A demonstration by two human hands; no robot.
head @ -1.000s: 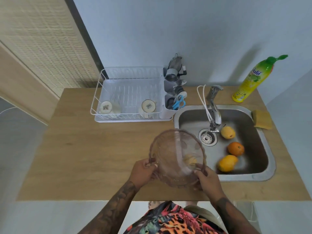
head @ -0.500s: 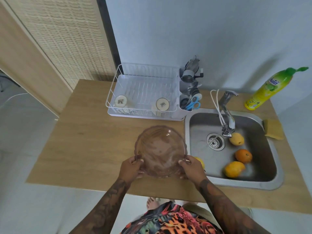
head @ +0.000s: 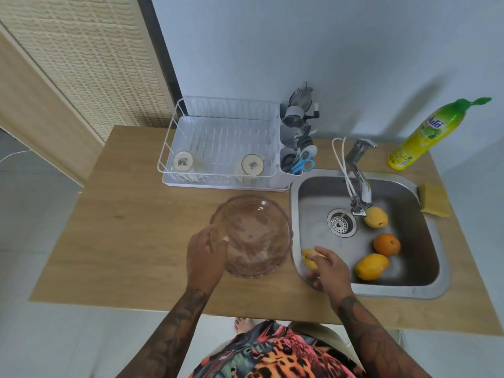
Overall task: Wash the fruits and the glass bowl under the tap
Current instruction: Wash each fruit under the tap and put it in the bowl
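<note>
The left hand (head: 206,256) steadies the clear pinkish glass bowl (head: 252,236) by the steel sink's (head: 433,285) left edge, freeing the right hand (head: 328,271), fingers curling, for the small yellow fruit (head: 309,258).

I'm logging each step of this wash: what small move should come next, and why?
Probably the right hand should lift the yellow fruit it touches and carry it under the tap. The glass bowl already sits on the counter, the left hand at its rim, and four fruits lie in the sink.
</note>
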